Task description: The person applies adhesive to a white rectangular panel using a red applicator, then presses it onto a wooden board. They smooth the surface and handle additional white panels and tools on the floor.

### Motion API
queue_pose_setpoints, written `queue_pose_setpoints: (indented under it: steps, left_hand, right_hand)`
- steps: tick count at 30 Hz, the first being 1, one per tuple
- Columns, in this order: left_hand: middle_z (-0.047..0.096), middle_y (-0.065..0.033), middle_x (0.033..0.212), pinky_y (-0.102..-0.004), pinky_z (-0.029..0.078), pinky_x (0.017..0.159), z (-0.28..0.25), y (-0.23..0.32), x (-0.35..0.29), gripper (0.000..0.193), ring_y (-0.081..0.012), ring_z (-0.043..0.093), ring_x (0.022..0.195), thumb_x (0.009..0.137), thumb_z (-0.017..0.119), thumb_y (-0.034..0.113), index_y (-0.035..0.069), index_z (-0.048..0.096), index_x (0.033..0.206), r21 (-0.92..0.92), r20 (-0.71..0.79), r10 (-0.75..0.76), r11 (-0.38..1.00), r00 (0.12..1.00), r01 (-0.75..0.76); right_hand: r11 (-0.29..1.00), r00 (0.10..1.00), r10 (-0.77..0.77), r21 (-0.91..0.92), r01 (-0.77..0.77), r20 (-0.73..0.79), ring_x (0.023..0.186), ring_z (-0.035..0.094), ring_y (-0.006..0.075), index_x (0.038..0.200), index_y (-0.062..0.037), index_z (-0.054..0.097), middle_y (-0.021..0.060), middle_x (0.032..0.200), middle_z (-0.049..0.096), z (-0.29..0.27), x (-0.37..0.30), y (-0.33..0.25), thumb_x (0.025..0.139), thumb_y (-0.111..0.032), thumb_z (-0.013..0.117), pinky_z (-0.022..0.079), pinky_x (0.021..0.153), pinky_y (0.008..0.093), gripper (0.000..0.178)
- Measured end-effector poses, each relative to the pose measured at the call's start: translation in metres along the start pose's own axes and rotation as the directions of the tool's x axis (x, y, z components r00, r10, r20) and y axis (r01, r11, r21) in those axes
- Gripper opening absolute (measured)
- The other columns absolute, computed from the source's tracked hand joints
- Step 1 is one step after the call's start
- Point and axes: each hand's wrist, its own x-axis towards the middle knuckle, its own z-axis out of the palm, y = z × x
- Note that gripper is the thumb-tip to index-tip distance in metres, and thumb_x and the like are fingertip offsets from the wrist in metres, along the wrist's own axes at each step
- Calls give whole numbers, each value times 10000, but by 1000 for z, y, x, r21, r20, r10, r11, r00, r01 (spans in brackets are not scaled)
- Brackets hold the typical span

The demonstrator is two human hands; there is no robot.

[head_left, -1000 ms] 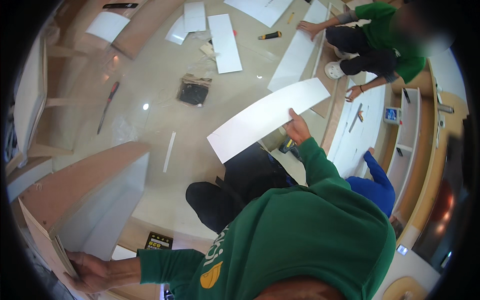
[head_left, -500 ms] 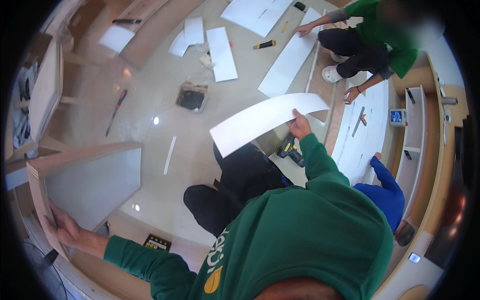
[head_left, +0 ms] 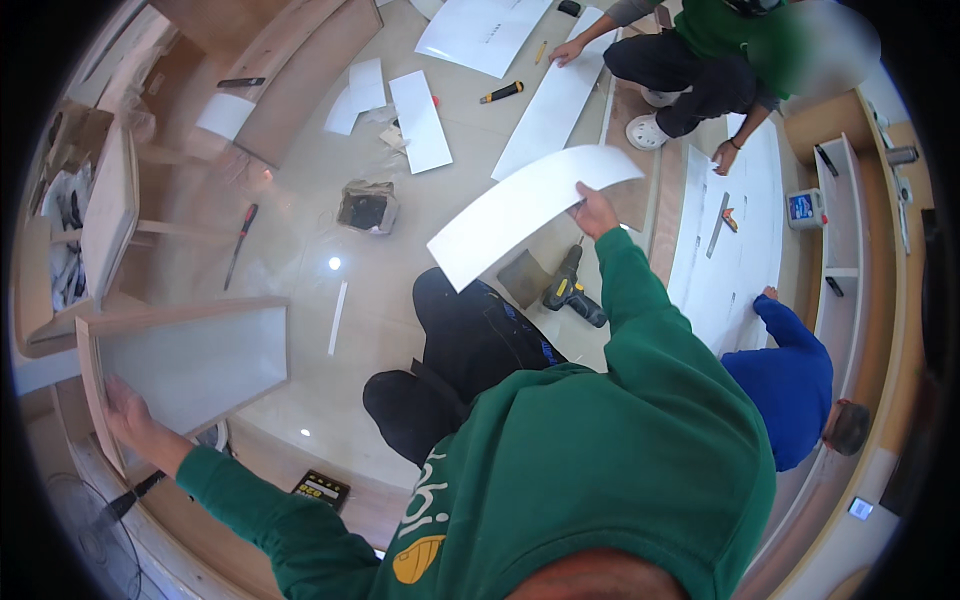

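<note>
Floor (head_left: 300,215) | open box (head_left: 390,212): dark contents (head_left: 364,210) | right hand (head_left: 597,212): white panel (head_left: 525,212)

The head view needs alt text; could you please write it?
A person's right hand holds a long white panel; the left hand touches an open wooden box. A cordless drill lies on the floor; two co-workers are at right.

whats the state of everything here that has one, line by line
white sheet, held up in right hand
wooden piece with whitish face, left hand at its edge
drill, lying down, bit fitted
small container, open, dark contents inside
screwdriver, lying on floor
utility knife, lying down, blade unclear
</note>
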Motion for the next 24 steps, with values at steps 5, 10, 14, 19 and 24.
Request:
queue_pose_setpoints:
  steps: [5,10,14,19,24]
  left_hand:
    - [455,-222,1438,-458,401,1100,7,-7,-27,577,-348,449,1337,938,572,226,-29,416,1432,333,207,-72,943,976,-1]
    - [377,-249,1468,-584,363,1115,-26,-18,22,681,-442,376,1365,937,649,404,50,382,1453,-475,-119,-166,876,979,90]
    - [427,-267,1426,-619,418,1073,-37,-15,33,664,-465,472,1284,945,628,442,37,401,1421,-616,-137,-183,785,973,61]
    - [556,-287,1290,-620,467,1016,-35,-27,29,621,-482,563,1183,979,565,425,-43,436,1367,-451,-224,-206,889,953,86]
    - [524,-300,1358,-578,429,1073,-65,-40,38,664,-474,509,1260,930,647,363,-83,433,1372,-476,-37,-231,860,972,186]
  right_hand:
    - [34,893,-167,-903,429,418,1198,555,304,1378,51,445,178,1339,549,-20,10,-18,1033,-226,505,432,1092,427,446]
    - [993,994,110,-30,-110,-8,1332,473,318,1398,42,423,196,1420,498,-37,-23,9,1043,-132,463,372,1163,490,398]
    - [999,982,-1,43,9,-187,1234,567,304,1355,60,455,187,1343,569,-64,-52,19,1024,-99,500,490,1067,443,370]
    - [989,978,59,147,-29,-202,1231,569,298,1337,75,467,197,1320,584,-86,-77,26,1024,-94,501,496,1061,410,357]
    - [996,994,65,70,-59,-86,1285,508,259,1374,58,448,165,1379,546,-47,-98,35,1009,-82,550,387,1155,396,405]
